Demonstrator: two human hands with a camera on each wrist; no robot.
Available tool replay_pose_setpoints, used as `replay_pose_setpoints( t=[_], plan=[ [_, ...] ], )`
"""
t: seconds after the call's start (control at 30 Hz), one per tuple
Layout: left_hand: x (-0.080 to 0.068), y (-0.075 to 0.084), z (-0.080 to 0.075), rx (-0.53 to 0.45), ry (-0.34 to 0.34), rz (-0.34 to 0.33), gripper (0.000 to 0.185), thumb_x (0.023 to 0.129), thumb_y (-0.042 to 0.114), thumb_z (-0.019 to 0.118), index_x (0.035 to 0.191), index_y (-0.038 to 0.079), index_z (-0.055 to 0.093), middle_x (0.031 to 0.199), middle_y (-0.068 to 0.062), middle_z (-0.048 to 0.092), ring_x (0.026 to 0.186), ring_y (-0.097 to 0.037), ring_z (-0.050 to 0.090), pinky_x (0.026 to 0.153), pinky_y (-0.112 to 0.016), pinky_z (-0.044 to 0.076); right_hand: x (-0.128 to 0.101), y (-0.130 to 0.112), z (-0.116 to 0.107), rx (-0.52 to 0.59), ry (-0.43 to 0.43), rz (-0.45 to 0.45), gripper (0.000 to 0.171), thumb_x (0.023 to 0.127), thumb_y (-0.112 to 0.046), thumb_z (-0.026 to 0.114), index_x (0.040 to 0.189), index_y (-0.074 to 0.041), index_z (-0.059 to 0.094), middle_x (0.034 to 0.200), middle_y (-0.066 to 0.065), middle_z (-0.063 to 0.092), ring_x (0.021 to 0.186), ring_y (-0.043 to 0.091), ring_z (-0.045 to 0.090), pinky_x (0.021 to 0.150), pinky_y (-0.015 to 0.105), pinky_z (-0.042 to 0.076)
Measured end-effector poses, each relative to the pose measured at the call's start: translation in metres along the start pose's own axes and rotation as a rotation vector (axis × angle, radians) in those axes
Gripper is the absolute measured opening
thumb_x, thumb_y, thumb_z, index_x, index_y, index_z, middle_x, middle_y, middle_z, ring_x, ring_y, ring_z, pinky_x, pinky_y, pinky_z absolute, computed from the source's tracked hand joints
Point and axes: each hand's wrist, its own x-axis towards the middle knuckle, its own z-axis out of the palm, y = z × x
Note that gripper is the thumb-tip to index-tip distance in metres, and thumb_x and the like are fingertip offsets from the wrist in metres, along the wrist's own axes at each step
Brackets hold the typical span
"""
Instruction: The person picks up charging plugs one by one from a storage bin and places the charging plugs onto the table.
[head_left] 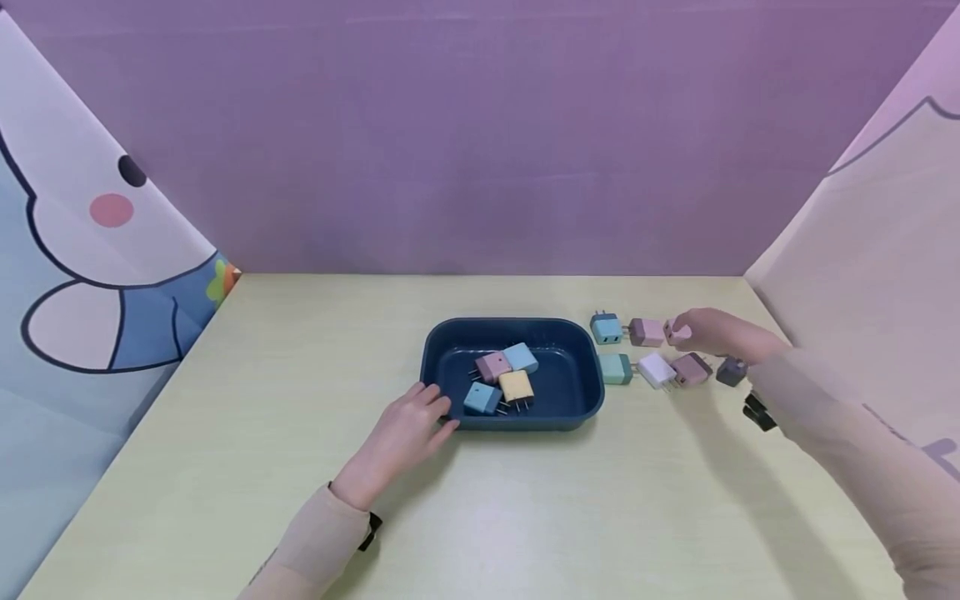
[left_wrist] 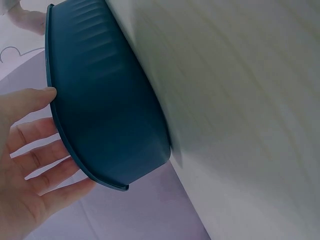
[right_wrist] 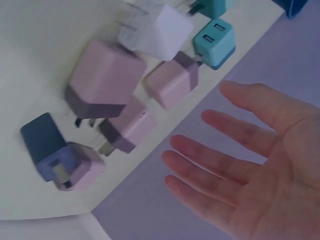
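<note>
Right grip (right_wrist: 280,175): released, near the pink charger (head_left: 673,332), right of frame; you seemed best served pinching its sides, prongs clear.
Left grip (head_left: 405,425): relaxed, touching the rim of the tray (head_left: 517,425), frame centre; your light steadying seemed enough.
Tabletop (head_left: 225,500): pale, faintly grained.
Backdrop (head_left: 480,133): purple cloth above, cartoon print (head_left: 105,250) left.

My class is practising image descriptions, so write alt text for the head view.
A person's left hand touches a dark-blue rectangular plastic tray holding four small block-shaped plastic plug adapters: two blue, one pink, one yellow. The right hand is over similar pastel and dark adapters beside the tray on a pale-yellow table.
</note>
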Motion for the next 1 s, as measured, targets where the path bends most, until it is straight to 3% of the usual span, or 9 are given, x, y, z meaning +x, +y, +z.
replay_pose_setpoints(
  t=[0.2, 0.43, 0.63, 0.73, 0.9, 1.0],
  plan=[
    [0.001, 0.001, 0.0, 0.0, 0.002, -0.002, 0.018, 0.074, 0.02, 0.07, 0.08, 0.004, 0.065, 0.076, -0.006, 0.057, 0.065, -0.016, 0.043, 0.063, -0.028, 0.043, 0.004, -0.019, -0.004, 0.011, -0.026, -0.003, 0.035, 0.085, -0.007, 0.052, 0.112, 0.014, 0.048, 0.109, 0.031, 0.052, 0.097, 0.042, 0.05, 0.081, 0.049, 0.041],
    [0.001, 0.001, 0.001, 0.004, 0.003, 0.001, 0.02, 0.074, 0.022, 0.071, 0.08, 0.003, 0.065, 0.076, -0.006, 0.057, 0.064, -0.017, 0.043, 0.063, -0.029, 0.043, 0.01, -0.039, -0.009, 0.006, -0.037, -0.018, 0.034, 0.085, -0.009, 0.054, 0.113, 0.01, 0.05, 0.115, 0.03, 0.049, 0.104, 0.043, 0.047, 0.086, 0.051, 0.037],
    [0.001, 0.001, 0.001, -0.002, -0.017, -0.013, 0.019, 0.075, 0.021, 0.07, 0.081, 0.003, 0.065, 0.078, -0.007, 0.058, 0.066, -0.017, 0.044, 0.066, -0.031, 0.044, 0.013, -0.052, -0.012, 0.019, -0.03, -0.073, 0.026, 0.083, -0.006, 0.051, 0.107, 0.003, 0.056, 0.108, 0.022, 0.056, 0.091, 0.03, 0.056, 0.081, 0.047, 0.042],
    [0.001, 0.001, 0.0, -0.001, -0.029, -0.02, 0.019, 0.076, 0.021, 0.069, 0.082, 0.004, 0.065, 0.078, -0.007, 0.058, 0.066, -0.017, 0.044, 0.066, -0.03, 0.044, 0.018, -0.058, -0.013, 0.004, -0.04, -0.053, 0.033, 0.081, -0.003, 0.05, 0.113, 0.006, 0.052, 0.105, 0.022, 0.057, 0.088, 0.028, 0.056, 0.077, 0.043, 0.044],
    [0.001, 0.0, 0.001, 0.003, -0.028, -0.023, 0.02, 0.075, 0.022, 0.069, 0.082, 0.004, 0.065, 0.078, -0.006, 0.057, 0.066, -0.016, 0.043, 0.064, -0.029, 0.044, 0.027, -0.071, -0.015, 0.012, -0.101, 0.011, 0.042, 0.083, -0.003, 0.053, 0.122, 0.01, 0.043, 0.093, 0.015, 0.06, 0.068, 0.017, 0.054, 0.07, 0.035, 0.045],
    [0.001, 0.0, 0.001, 0.003, -0.022, -0.021, 0.02, 0.075, 0.022, 0.07, 0.082, 0.003, 0.065, 0.077, -0.006, 0.057, 0.065, -0.017, 0.043, 0.062, -0.028, 0.043, 0.03, -0.078, -0.017, -0.005, -0.109, 0.006, 0.042, 0.084, -0.004, 0.055, 0.123, 0.008, 0.043, 0.097, 0.017, 0.059, 0.062, 0.012, 0.053, 0.075, 0.037, 0.044]
  ],
)
